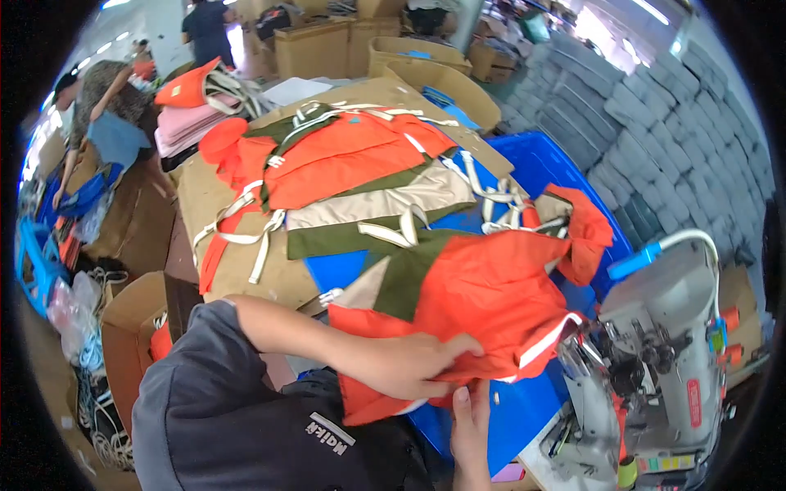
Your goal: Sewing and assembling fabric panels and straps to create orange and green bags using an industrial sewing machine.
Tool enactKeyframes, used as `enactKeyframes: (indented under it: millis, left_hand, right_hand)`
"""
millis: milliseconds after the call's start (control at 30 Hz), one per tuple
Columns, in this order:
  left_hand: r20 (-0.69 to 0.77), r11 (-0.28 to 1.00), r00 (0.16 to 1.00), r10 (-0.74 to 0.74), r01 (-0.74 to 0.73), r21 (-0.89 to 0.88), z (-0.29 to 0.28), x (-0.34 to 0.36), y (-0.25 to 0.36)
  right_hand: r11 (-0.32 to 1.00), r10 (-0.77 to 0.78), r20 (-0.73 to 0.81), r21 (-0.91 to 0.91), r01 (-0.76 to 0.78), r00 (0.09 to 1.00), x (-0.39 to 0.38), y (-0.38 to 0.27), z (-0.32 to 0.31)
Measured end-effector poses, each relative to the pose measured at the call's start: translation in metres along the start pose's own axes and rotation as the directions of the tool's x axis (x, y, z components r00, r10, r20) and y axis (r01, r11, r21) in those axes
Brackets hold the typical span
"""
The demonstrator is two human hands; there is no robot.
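An orange fabric piece [483,286] with olive and beige panels and a white strip lies bunched before me, its right end close to the sewing machine [655,360]. My left hand [417,364] reaches across from the left, its fingers closed on the near part of the orange cloth. Just below it, my right hand [469,421] has its thumb raised against the lower edge of the same cloth, the fingers partly hidden by it. Beyond, a second orange, olive and beige piece [344,164] with white straps is spread over cardboard [221,188].
A blue bin [524,151] stands behind the cloth, and a blue work surface [524,417] lies beneath it. Grey bundles [671,114] are stacked at far right. Cardboard boxes [315,53] stand at the back. Another person [115,98] bends over at far left.
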State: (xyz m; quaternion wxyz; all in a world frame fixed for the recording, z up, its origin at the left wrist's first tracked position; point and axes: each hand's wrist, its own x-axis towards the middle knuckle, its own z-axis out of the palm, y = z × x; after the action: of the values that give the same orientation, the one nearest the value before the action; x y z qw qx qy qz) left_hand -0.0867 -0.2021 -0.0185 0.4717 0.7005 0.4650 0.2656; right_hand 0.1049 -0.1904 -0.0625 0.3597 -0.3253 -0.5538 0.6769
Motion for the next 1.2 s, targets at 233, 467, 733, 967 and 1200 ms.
enactKeyframes:
  millis: [233, 467, 733, 967, 1200]
  left_hand:
    - [0.046, 0.951, 0.992, 0.117, -0.125, 0.281, -0.027, 0.005, -0.036]
    - [-0.499, 0.456, 0.816, 0.291, 0.340, 0.822, -0.108, 0.029, -0.174]
    - [-0.491, 0.908, 0.859, -0.147, 0.314, 0.277, -0.166, 0.049, -0.207]
    - [-0.567, 0.983, 0.807, -0.166, 0.090, -0.159, -0.155, 0.028, -0.148]
    - [-0.465, 0.673, 0.692, -0.551, 0.699, 0.242, -0.147, -0.047, -0.127]
  right_hand:
    - [0.953, 0.297, -0.119, 0.099, -0.286, 0.948, -0.004, 0.005, -0.019]
    - [0.908, 0.419, -0.264, 0.132, -0.397, 0.869, -0.002, 0.024, -0.035]
    - [0.943, 0.299, -0.203, 0.211, -0.256, 0.933, 0.030, 0.002, -0.030]
    - [0.981, 0.147, -0.188, -0.094, -0.167, 0.971, 0.031, 0.015, -0.054]
    - [0.984, 0.172, -0.145, 0.066, -0.164, 0.974, 0.023, -0.060, -0.020]
